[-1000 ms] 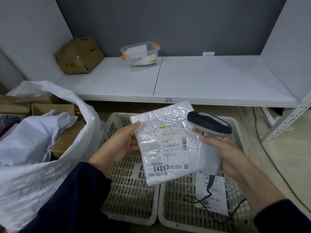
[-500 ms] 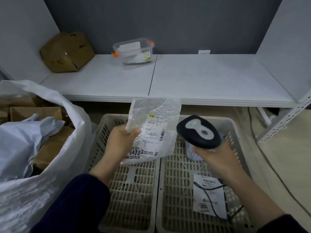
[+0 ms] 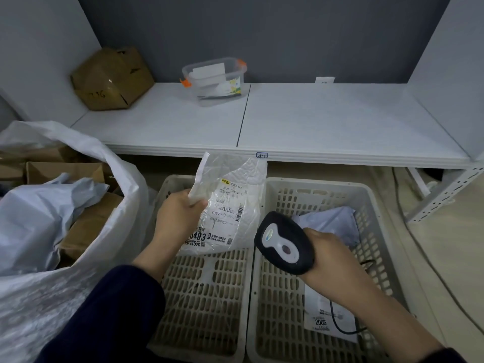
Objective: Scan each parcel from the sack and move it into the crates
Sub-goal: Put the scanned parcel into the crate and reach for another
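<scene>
My left hand (image 3: 178,214) pinches the left edge of a white plastic parcel (image 3: 230,205) with a printed label, held over the far end of the left crate (image 3: 207,297). My right hand (image 3: 324,252) grips a black handheld scanner (image 3: 284,242) above the right crate (image 3: 374,205). That crate holds a pale blue-grey parcel (image 3: 332,221) at its far end and a white labelled parcel (image 3: 320,320) near me, partly under my forearm. The open white sack (image 3: 52,297) on the left holds brown boxes and a grey bag (image 3: 34,218).
A white shelf (image 3: 327,121) runs across behind the crates, carrying a brown cardboard box (image 3: 112,79) at its left and a clear lidded tub (image 3: 214,79). The scanner's black cable (image 3: 340,328) trails through the right crate. A white perforated shelf post (image 3: 445,189) and floor cables are on the right.
The parcel has moved left and down toward the left crate, tilting away from me. The scanner has dropped lower and swung off the label, over the right crate.
</scene>
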